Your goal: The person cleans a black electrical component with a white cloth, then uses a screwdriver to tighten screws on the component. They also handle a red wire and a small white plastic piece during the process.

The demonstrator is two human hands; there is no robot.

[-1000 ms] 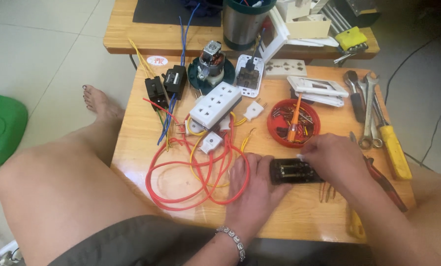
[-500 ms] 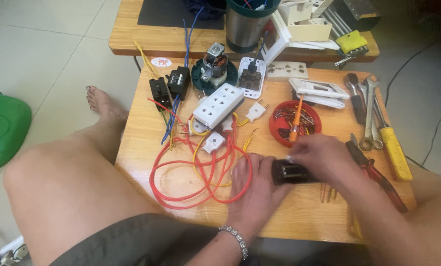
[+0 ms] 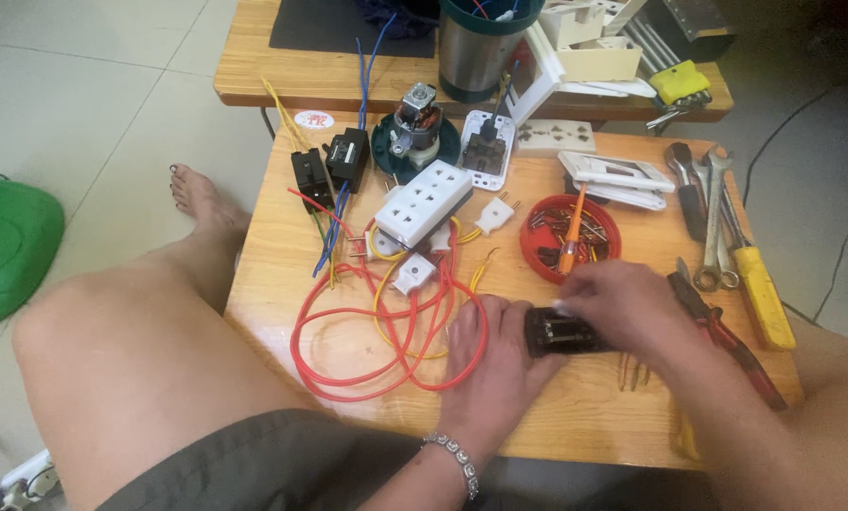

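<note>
Red wire loops (image 3: pixel 367 331) left; pliers (image 3: pixel 727 336) right.

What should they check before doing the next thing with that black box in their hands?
1. Left hand steadies the black box: ok.
2. Right hand on the box top: ok.
3. What the right fingertips pinch: cannot tell.
4. Red wire loops clear of the box: not ok, they touch the left hand.
5. Orange screwdriver close by, in the red dish: ok.
6. Red pliers beside the right wrist: ok.
</note>
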